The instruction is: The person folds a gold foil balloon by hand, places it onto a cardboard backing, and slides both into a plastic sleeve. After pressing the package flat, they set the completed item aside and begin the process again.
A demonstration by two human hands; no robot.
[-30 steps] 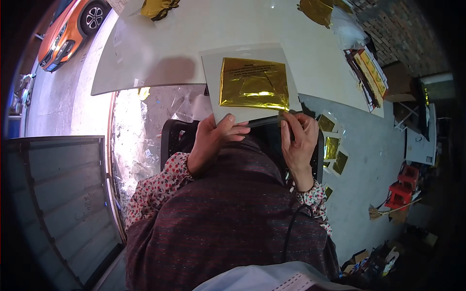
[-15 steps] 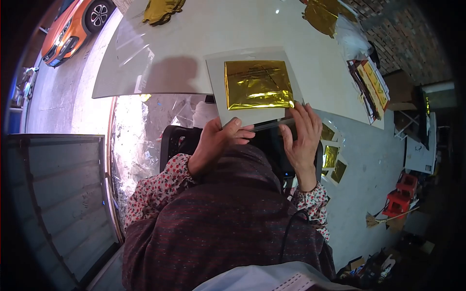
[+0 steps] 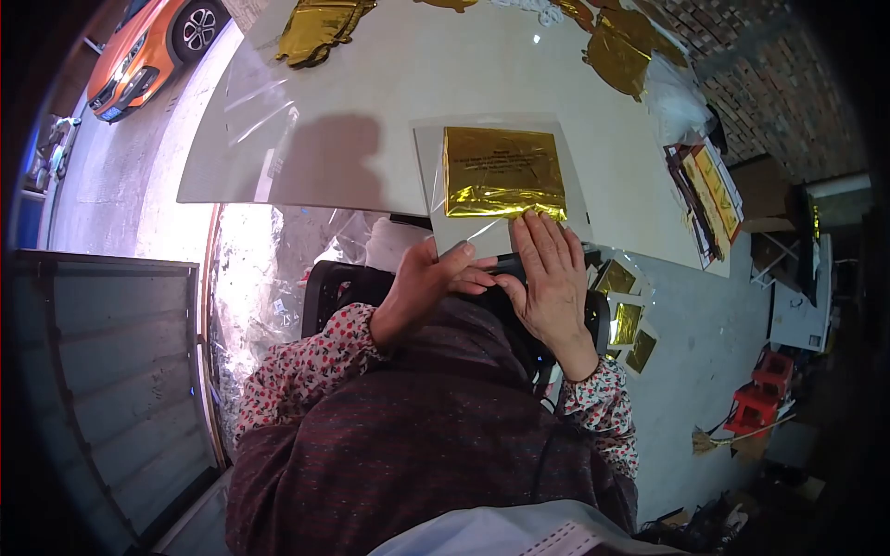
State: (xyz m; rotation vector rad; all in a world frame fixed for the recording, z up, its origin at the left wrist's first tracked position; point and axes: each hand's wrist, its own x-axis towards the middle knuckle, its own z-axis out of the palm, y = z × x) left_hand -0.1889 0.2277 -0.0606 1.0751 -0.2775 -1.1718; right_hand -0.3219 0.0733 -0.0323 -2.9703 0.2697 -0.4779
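Note:
A shiny gold foil packet [image 3: 505,167] with dark printed lines lies inside a larger clear plastic bag [image 3: 571,157] at the table's near edge. My left hand [image 3: 434,285] is closed on the bag's near left edge, thumb over the fingers. Stretched out flat, my right hand [image 3: 549,287] rests on the near part of the bag, its fingertips at the packet's lower edge. The near edge of the bag is partly hidden by both hands.
More gold foil pieces [image 3: 320,30] lie at the table's far left, others [image 3: 626,56] far right beside a white plastic bag [image 3: 675,97]. Printed sheets [image 3: 705,199] sit on the right edge. Small gold packets [image 3: 625,324] are below right; red stools [image 3: 762,394] stand on the floor.
My right hand has moved left and flattened onto the bag below the packet. The packet's surface looks smoother, with its print easier to see. My left hand stays at the bag's near edge.

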